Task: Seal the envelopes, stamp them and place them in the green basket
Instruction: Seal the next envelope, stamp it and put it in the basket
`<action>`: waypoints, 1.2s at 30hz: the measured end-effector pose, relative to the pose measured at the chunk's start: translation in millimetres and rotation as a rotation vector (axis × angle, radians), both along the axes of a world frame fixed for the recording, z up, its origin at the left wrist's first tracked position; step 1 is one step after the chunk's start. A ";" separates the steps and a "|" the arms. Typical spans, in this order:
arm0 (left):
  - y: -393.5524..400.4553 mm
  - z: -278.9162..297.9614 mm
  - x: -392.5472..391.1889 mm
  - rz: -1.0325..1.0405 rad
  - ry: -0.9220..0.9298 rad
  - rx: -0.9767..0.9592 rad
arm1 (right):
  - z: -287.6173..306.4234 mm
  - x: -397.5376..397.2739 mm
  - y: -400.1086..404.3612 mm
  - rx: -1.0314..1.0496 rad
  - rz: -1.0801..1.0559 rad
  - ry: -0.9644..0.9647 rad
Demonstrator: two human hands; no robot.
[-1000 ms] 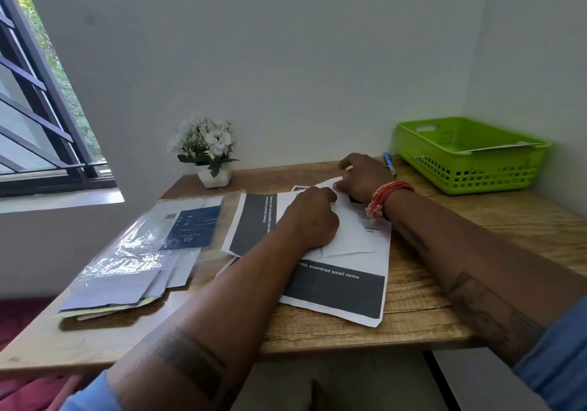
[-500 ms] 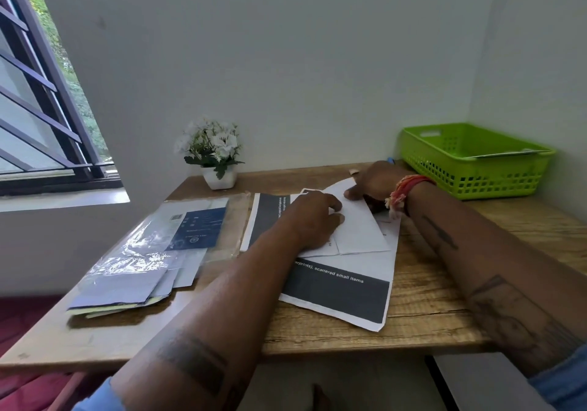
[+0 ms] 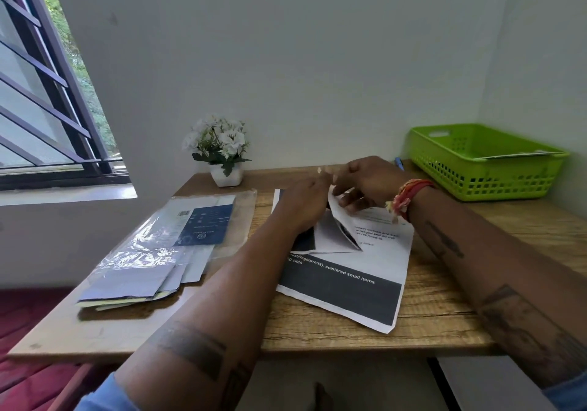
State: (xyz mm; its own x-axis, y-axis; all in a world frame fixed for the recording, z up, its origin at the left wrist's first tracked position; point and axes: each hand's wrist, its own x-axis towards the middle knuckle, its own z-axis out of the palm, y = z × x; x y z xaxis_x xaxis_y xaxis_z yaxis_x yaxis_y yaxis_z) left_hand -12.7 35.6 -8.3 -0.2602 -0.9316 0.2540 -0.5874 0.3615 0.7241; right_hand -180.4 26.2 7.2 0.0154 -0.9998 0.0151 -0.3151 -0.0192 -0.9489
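A white envelope (image 3: 337, 230) is tilted up off a printed sheet (image 3: 349, 296) in the middle of the wooden table, its dark inside showing along one edge. My left hand (image 3: 305, 202) grips its upper left part. From the right, the fingers of my right hand (image 3: 370, 179) pinch its raised upper edge. A small white scrap (image 3: 319, 170) shows between the fingertips; what it is cannot be told. The green basket (image 3: 444, 156) stands at the back right corner, with one envelope (image 3: 521, 154) leaning inside it.
A clear plastic sleeve with several envelopes (image 3: 152, 252) lies on the left of the table. A small white pot of flowers (image 3: 222, 153) stands at the back by the wall. A blue pen (image 3: 399, 163) lies beside the basket. A window is on the left.
Both hands were pressing the envelope flat on the sheet. Now they have lifted and tilted it, and the right hand has come up over its top edge.
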 end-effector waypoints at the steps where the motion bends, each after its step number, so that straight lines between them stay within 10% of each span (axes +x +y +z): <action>1: -2.3 -1.4 0.0 0.006 -0.011 0.008 | -2.4 2.5 0.4 -0.015 0.021 0.066; 10: -13.0 -5.7 6.4 0.051 -0.025 0.054 | -5.2 -5.6 -2.3 -0.156 0.088 0.732; 23: -14.2 -24.0 -2.2 -0.072 -0.519 -0.098 | -11.7 -6.3 -3.2 -0.220 -0.019 0.840; 36: -18.5 -29.3 -4.1 -0.070 -0.569 -0.101 | 5.6 -12.9 21.2 -0.041 0.201 1.004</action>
State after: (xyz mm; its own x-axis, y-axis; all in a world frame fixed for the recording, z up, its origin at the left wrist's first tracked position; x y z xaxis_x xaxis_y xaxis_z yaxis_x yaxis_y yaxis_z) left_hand -16.8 17.0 -37.6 -0.4420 -0.8855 0.1429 -0.8461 0.4645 0.2615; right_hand -193.3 47.4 12.8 0.2074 -0.9762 -0.0628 -0.9511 -0.1862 -0.2465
